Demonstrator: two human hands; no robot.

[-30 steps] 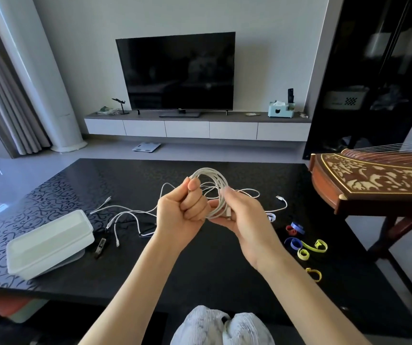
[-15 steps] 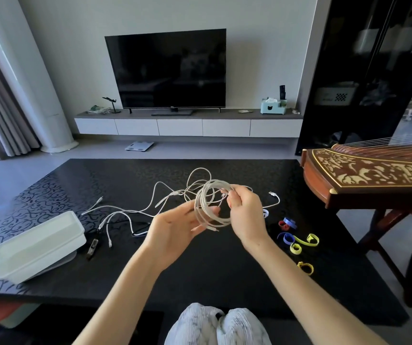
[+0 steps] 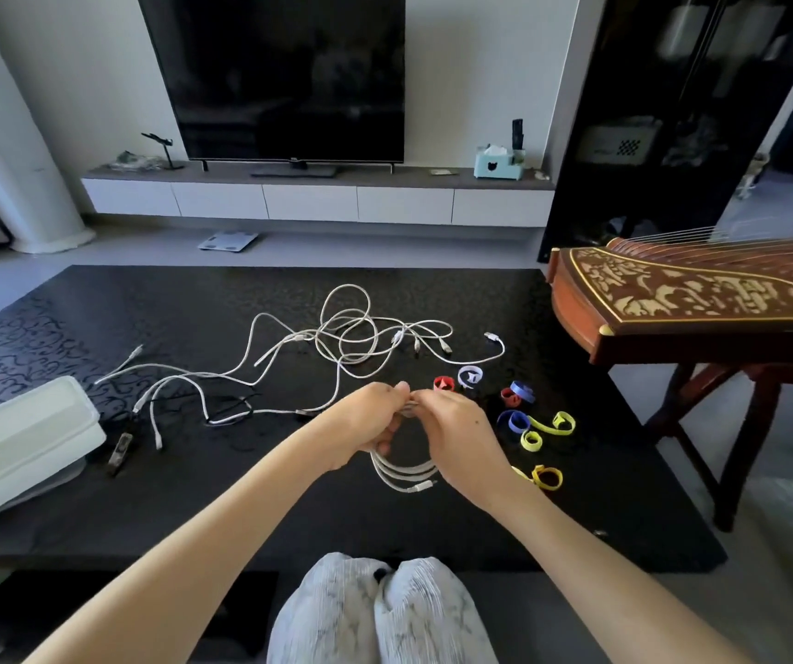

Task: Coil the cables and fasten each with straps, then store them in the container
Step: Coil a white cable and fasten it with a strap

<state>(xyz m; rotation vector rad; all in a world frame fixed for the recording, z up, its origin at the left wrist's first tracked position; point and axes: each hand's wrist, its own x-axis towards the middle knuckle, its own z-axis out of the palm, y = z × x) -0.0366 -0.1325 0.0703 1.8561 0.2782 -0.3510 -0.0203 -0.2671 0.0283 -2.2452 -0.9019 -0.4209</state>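
Both hands hold one coiled white cable [image 3: 404,474] above the black table [image 3: 318,515]. My left hand [image 3: 369,426] grips the coil's left side and my right hand [image 3: 457,436] grips its right side; the fingertips meet at the top. The coil's lower loops hang below the hands. Several loose white cables [image 3: 342,345] lie tangled farther back on the table, with black cables [image 3: 231,407] to the left. Coloured straps lie to the right: red [image 3: 443,384], blue [image 3: 513,420], yellow [image 3: 548,476] ones. The white lidded container [image 3: 16,448] sits at the left edge.
A wooden zither on a stand [image 3: 691,299] juts in at the right, beside the table's far right corner. A small dark adapter [image 3: 119,452] lies next to the container. My knees [image 3: 380,611] are under the table's near edge. A TV stands beyond the table.
The hands have come down from chest height toward the table with the coil, and the coil now hangs below them instead of standing upright. The view tilted downward.
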